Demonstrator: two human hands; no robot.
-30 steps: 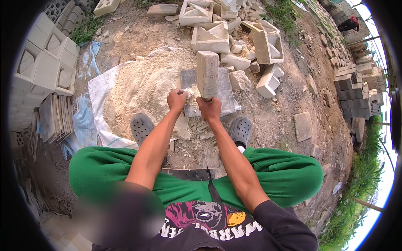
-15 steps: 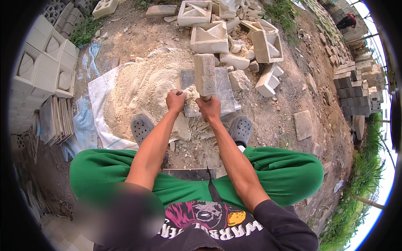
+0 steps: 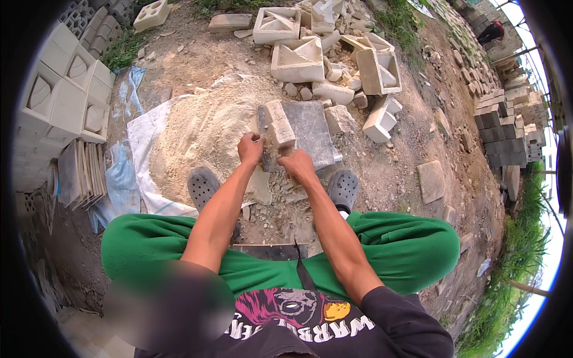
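Right hand (image 3: 296,165): closed round the handle (image 3: 287,150) of a mallet (image 3: 279,124), whose blocky, worn head points away from the body. The mallet lies over the left part of a dark grey plate (image 3: 310,128) on the ground; whether the two touch cannot be told. Left hand (image 3: 250,148): just left of the mallet, its fingers curled inward; whether they enclose anything cannot be told.

Left of this hand, a heap of pale powder (image 3: 206,128) spreads over a white sheet (image 3: 139,142). Nearer the body, a pale fragment (image 3: 259,185) lies between two grey clogs (image 3: 203,186), with green trousers (image 3: 406,244) behind them.

Beyond the plate are broken cream blocks (image 3: 297,59), jumbled with smaller rubble (image 3: 335,90). At the far left, thin boards (image 3: 77,173) lean upright beside blue plastic (image 3: 122,182), below stacked pale blocks (image 3: 64,107). At the far right stand piled grey bricks (image 3: 495,128), with grass (image 3: 519,262) nearer the viewer. Another person (image 3: 491,31) appears small at upper right.
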